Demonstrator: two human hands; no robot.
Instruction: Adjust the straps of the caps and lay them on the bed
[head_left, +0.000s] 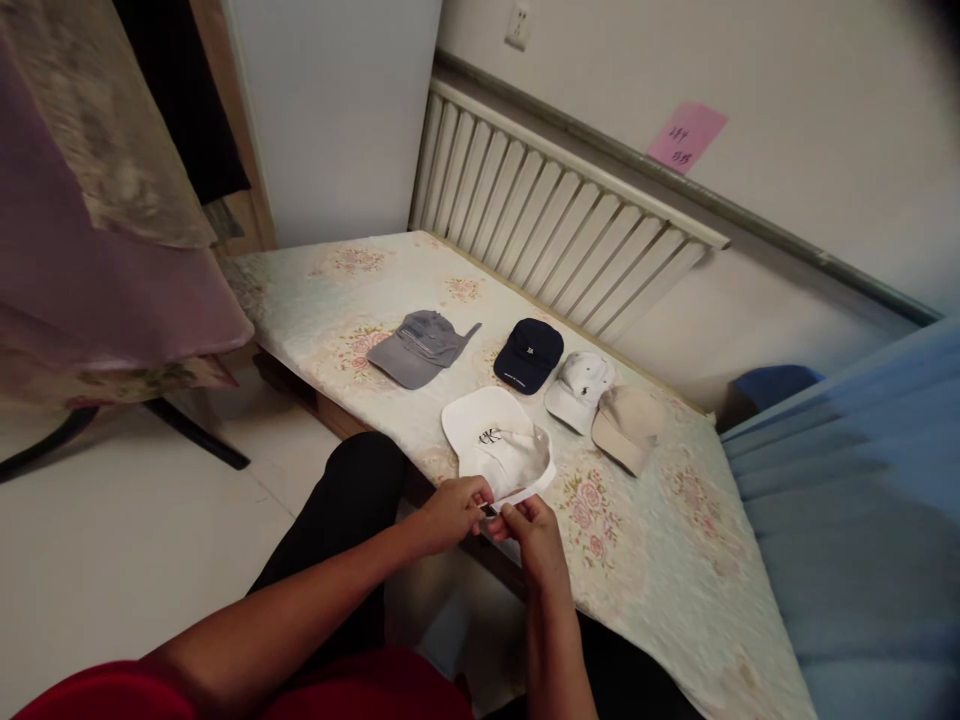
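Both hands are at the back strap of a white baseball cap (491, 440) with dark letters on its front, its brim pointing away from me. My left hand (457, 515) pinches one end of the strap, near a small dark buckle. Close beside it, my right hand (529, 530) has its fingers closed on the other part of the strap. Beyond the white cap lie a grey cap (420, 348) with its strap sticking out, a navy cap (529, 355), a second white cap (579, 390) with a small dark logo, and a beige cap (628, 425).
The caps rest on a low surface with a flowered cover (675, 560). Behind it runs a white radiator (555, 210) along the wall. A blue curtain (877, 500) hangs at the right; draped cloth (112, 280) is at the left above black metal legs (195, 435).
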